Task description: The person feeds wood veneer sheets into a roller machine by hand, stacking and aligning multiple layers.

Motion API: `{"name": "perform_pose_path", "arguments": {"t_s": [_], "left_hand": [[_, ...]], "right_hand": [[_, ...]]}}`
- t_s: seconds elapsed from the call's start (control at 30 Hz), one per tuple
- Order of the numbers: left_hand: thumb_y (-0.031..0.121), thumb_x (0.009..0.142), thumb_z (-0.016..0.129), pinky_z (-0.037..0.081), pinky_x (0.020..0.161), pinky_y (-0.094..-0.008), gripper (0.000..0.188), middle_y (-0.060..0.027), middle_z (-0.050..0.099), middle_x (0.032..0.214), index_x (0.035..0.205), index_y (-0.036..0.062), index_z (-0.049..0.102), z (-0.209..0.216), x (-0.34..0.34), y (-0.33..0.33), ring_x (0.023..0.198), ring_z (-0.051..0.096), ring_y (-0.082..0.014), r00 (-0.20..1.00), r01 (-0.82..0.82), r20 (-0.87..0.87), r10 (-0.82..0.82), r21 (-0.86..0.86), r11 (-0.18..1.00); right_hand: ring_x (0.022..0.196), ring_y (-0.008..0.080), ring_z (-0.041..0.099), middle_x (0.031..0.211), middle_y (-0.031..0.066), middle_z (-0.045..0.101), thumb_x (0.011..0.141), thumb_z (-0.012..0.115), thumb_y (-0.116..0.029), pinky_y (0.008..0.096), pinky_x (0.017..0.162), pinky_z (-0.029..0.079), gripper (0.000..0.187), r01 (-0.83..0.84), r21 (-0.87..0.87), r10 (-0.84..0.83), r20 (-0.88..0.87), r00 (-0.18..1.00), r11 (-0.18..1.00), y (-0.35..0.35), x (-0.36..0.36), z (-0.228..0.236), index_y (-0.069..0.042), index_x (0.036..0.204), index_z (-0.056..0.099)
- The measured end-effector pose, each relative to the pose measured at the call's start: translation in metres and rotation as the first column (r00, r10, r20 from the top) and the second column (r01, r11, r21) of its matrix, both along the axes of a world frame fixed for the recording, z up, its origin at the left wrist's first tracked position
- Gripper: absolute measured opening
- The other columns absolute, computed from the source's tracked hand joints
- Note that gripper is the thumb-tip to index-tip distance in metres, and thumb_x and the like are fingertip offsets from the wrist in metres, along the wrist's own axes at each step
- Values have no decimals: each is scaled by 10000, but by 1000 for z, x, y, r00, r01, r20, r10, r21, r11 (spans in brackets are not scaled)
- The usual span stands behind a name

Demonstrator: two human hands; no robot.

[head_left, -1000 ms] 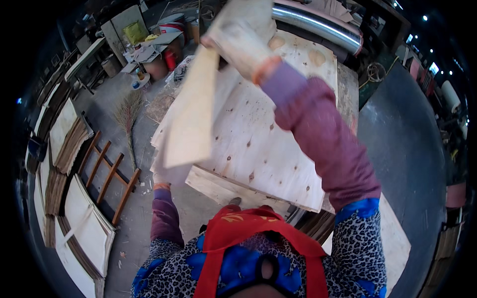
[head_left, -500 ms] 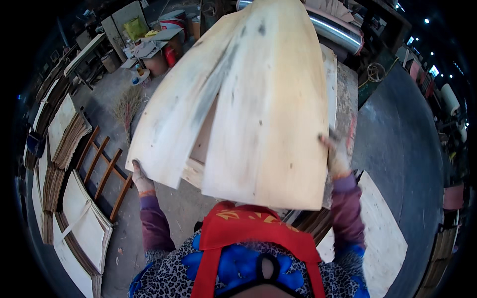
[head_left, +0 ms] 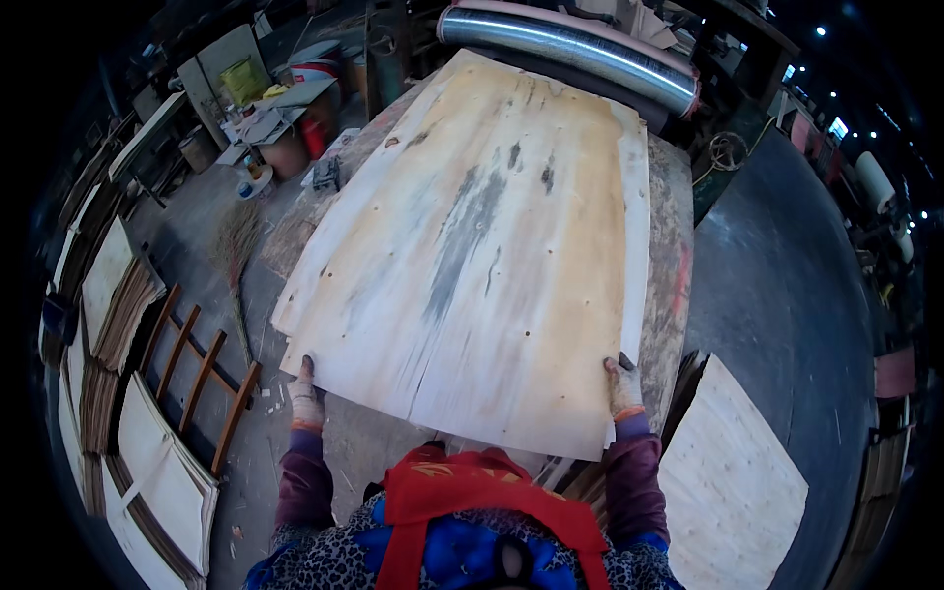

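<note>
A large, thin wood veneer sheet [head_left: 551, 295], pale with grey streaks and small knots, lies spread over a worktable [head_left: 671, 216]. A narrow split runs up from its near edge. My left hand [head_left: 306, 395], in a whitish glove with an orange cuff, is closed on the near left corner, thumb on top. My right hand [head_left: 624, 386], gloved likewise with dark fingertips, pinches the right edge by the near corner. Fingers below the sheet are hidden. Another pale sheet [head_left: 635, 216] shows beneath along the right side.
A shiny metal roller [head_left: 570, 57] crosses the table's far end. Veneer stacks [head_left: 162, 462] and a wooden rack [head_left: 202, 379] stand left, beside a twig broom [head_left: 236, 251]. Buckets and a cluttered bench [head_left: 280, 123] are at far left. Another pale stack [head_left: 737, 472] sits near right.
The raised sheet has come down flat onto the table, and its wide gap has narrowed to a thin split. Both hands have lowered toward me, still holding the near corners.
</note>
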State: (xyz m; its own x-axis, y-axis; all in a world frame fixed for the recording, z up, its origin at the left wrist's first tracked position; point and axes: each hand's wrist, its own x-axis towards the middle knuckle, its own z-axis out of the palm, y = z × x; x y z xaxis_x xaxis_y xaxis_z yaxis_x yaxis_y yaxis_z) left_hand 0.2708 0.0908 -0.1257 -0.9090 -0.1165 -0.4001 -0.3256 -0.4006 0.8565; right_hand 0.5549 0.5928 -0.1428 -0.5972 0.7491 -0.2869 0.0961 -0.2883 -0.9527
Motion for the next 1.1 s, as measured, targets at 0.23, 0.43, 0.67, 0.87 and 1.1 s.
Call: {"name": "perform_pose_path", "arguments": {"t_s": [0.23,0.43,0.67,0.87,1.1], "left_hand": [[343,804,640,416,434,-217,380,-13,585,749,1056,83,523,52,-51,37,522,537,-107,968,143,-179,-178,-194,971],[413,796,627,471,755,-332,529,-23,552,1098,1193,101,467,42,-91,69,940,561,-177,981,49,-183,-62,-75,996],[457,846,542,479,738,-340,500,-32,584,1026,1158,69,495,36,-192,130,889,568,-133,980,172,-63,-187,-189,967],[461,904,400,479,711,-366,575,-134,594,1043,1147,-50,503,7,-354,225,876,587,-226,953,234,-124,-278,-289,928],[456,804,532,428,847,-336,652,-189,569,1124,1180,-72,465,20,-359,254,997,571,-269,934,-24,-253,-251,-748,663]], "right_hand": [[928,139,544,1055,50,574,800,627,-150,274,816,455,401,-142,-437,12,-287,958,888,-35,-53,133,-2,1157,519],[864,149,565,983,79,599,741,685,-158,274,764,470,459,-20,-22,22,90,996,1000,-47,-23,19,45,1120,523],[843,188,600,985,98,600,749,641,-127,326,732,514,420,-87,-206,73,-74,995,975,35,-119,88,59,1105,516],[878,187,574,1026,81,597,823,607,-333,324,776,477,427,-181,369,174,50,983,912,147,-232,50,17,1064,559],[1003,139,541,1120,66,577,839,564,-194,279,860,418,397,-64,267,36,111,993,962,109,-254,108,3,1181,512]]}}
